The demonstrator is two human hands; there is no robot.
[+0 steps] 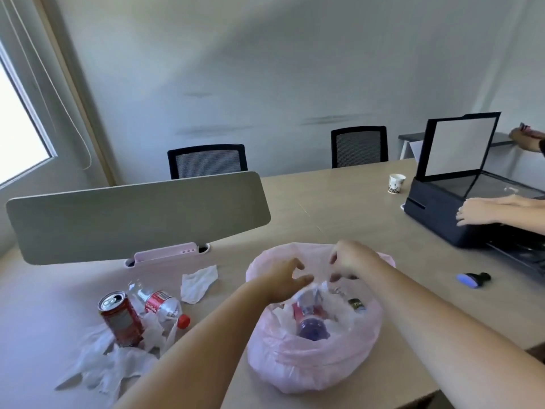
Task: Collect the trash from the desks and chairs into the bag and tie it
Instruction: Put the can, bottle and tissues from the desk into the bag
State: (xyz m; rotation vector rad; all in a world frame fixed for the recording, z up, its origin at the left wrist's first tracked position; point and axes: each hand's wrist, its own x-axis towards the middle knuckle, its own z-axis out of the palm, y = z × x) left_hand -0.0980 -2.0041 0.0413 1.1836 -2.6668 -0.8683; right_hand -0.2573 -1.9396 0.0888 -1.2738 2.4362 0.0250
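One view logged, head camera. I see the pink bag [312,358] standing open-mouthed on the desk [339,202], near its front edge, with both forearms reaching over it. The left hand [284,280] hovers at the bag's mouth with curved fingers [298,265]; motion blur, so I cannot tell whether they hold anything. The right hand [351,261] is at the bag's far rim, fingers bent downward; again I cannot tell whether they pinch the plastic. Inside the bag: a purple-capped bottle [312,329] among white wrappers. Trash not yet collected lies left of the bag: a red can [121,318] upright, a clear plastic bottle [160,305] on its side just beside it, a white tissue [197,283], and crumpled tissues [112,367] around the can's base. A paper cup [395,183] stands far right, beside a dark printer [436,214] with its lid raised. Another person's hand [477,212] rests on the printer.
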